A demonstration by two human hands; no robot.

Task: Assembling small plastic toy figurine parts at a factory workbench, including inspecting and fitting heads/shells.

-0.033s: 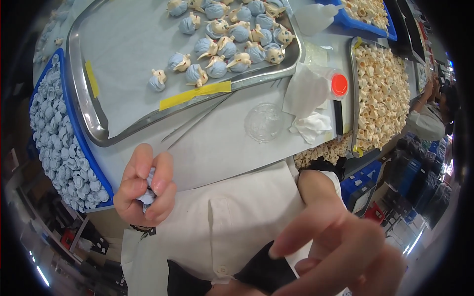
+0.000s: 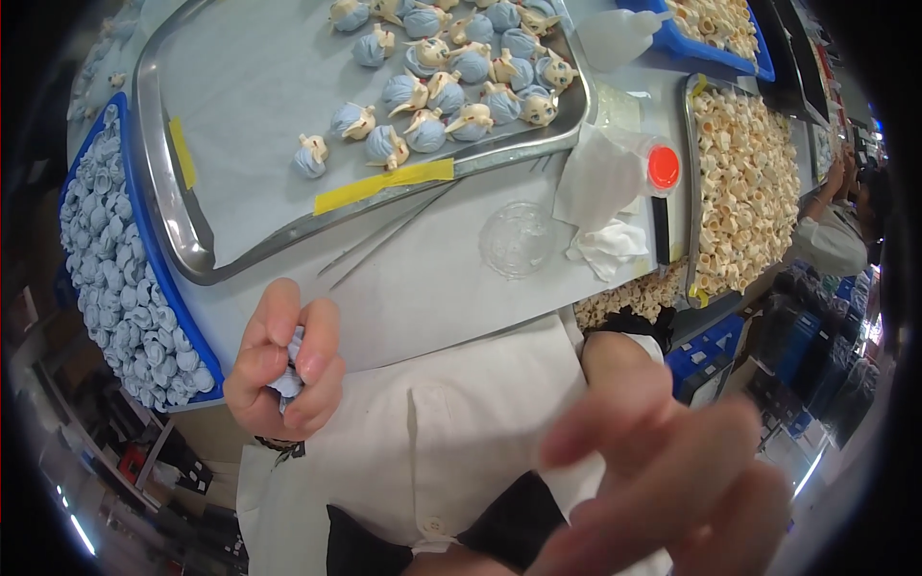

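Held piece [image 2: 290, 381] – greyish blue; round cap [image 2: 664, 167] – red (tape [image 2: 384, 187]: yellow).

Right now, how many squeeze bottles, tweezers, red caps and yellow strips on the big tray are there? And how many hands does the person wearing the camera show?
Squeeze bottle: 1
Tweezers: 1
Red cap: 1
Yellow strips: 2
Hands, left and right: 2
Total: 7
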